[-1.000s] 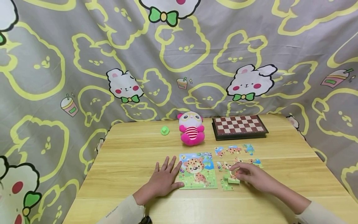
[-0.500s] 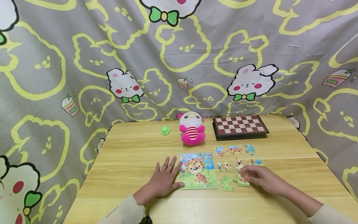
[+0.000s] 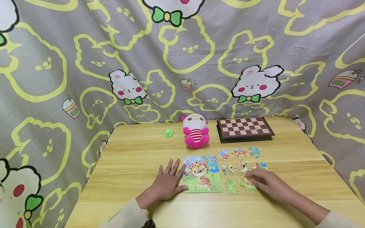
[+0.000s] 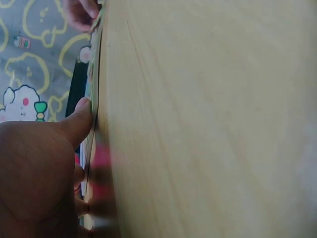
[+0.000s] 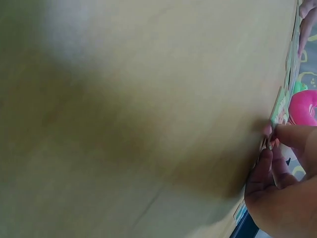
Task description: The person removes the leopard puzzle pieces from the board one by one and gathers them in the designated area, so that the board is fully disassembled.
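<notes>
My left hand [image 3: 167,183] lies flat with its fingers spread on the table, thumb and index fingertip at the left edge of a square leopard-cub jigsaw puzzle board [image 3: 203,181]. At the right, my right hand [image 3: 269,183] pinches a green-and-orange jigsaw piece [image 3: 250,186] low over the table; in the right wrist view the piece [image 5: 278,110] sticks out past thumb and fingers. Just left of it is a green jigsaw piece [image 3: 231,186]. Behind the hand lies a piece with part of the cub [image 3: 243,165], and a blue-topped piece [image 3: 260,165] is partly covered.
Several more loose pieces form a back row, among them a spotted one [image 3: 239,153]. Farther back stand a pink plush panda [image 3: 195,134], a small green duck [image 3: 168,133] and a chessboard box [image 3: 244,129]. A patterned curtain [image 3: 211,57] hangs behind the wooden table [image 3: 134,158].
My right hand has carried the jigsaw piece rightward from beside the green piece and lowered it, leaving a gap between the two. My left hand has stayed in place.
</notes>
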A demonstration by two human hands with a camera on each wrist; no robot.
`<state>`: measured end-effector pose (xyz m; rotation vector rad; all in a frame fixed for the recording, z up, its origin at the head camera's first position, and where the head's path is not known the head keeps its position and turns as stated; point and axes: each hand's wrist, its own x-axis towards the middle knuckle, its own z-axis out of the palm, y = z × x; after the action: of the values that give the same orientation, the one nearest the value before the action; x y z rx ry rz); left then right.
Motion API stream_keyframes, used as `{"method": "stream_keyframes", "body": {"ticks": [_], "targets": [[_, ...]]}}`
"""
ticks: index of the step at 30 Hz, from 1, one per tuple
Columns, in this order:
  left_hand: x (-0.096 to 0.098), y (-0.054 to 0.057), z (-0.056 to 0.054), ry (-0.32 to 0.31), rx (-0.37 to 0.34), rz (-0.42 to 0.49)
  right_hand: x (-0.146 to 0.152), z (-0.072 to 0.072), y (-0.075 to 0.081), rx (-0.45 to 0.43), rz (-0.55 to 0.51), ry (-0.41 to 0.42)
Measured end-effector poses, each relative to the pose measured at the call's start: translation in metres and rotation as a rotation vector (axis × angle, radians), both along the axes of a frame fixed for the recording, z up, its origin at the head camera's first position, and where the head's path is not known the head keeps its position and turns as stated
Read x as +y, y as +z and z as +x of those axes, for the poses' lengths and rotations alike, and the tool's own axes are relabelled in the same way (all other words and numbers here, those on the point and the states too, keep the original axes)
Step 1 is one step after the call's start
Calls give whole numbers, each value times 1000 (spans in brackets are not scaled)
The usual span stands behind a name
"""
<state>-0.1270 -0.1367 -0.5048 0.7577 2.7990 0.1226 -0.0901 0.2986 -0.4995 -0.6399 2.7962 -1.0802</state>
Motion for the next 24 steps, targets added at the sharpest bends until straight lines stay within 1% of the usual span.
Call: {"method": "stream_keyframes", "body": {"ticks": [4, 11, 19, 24], "targets": [[0, 1, 0, -1, 1, 1, 0, 1, 0, -15, -1, -16], [1, 2, 0, 0, -3, 4, 1, 1, 0, -27, 30, -43], [1, 2, 0, 1, -5, 7, 3, -2, -2, -72, -8, -35], [1, 1, 0, 0, -6, 9, 4, -2, -3, -74, -30, -16]]}}
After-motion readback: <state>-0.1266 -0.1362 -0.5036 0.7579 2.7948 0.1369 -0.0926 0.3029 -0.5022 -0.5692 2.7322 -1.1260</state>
